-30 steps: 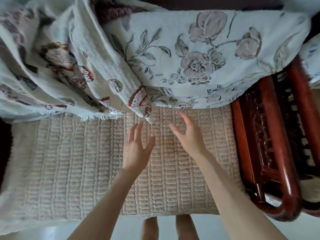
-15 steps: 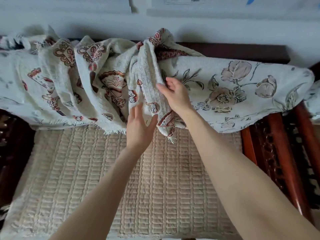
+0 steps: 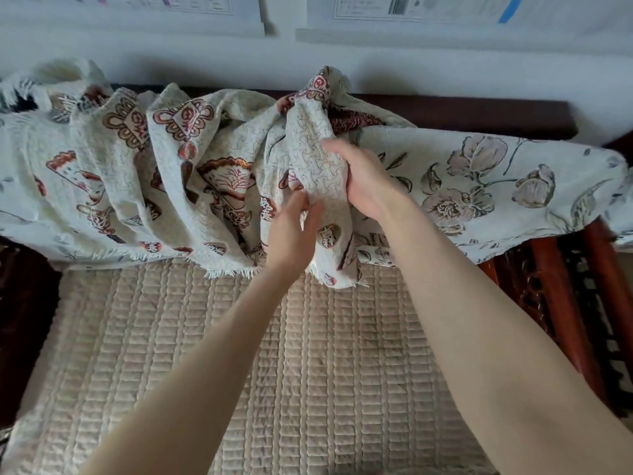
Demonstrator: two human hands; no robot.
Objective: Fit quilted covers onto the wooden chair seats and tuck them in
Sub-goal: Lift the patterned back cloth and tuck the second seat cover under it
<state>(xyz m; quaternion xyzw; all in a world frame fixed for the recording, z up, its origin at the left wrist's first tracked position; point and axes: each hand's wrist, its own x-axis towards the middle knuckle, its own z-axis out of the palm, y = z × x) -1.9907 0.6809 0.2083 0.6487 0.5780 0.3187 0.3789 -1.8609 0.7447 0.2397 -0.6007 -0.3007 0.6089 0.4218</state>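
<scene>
Our right hand [image 3: 364, 181] grips a bunched fold of the fringed patterned throw [image 3: 171, 180] from the right side, its fingers wrapped behind the cloth and out of sight. Our left hand [image 3: 294, 231] pinches the same fold just below, thumb and fingers closed on the fabric. The throw, cream with red-brown motifs, hangs in heavy folds over the dark backrest [image 3: 479, 114] of the wooden chair [image 3: 561, 303]. To its right lies a cream floral cloth [image 3: 486, 190], draped over the same rail. The beige quilted cover [image 3: 308, 365] lies spread flat across the seat beneath our forearms, with the fringe of the throw resting on its far edge. Printed sheets [image 3: 411, 10] hang on the pale wall above.
</scene>
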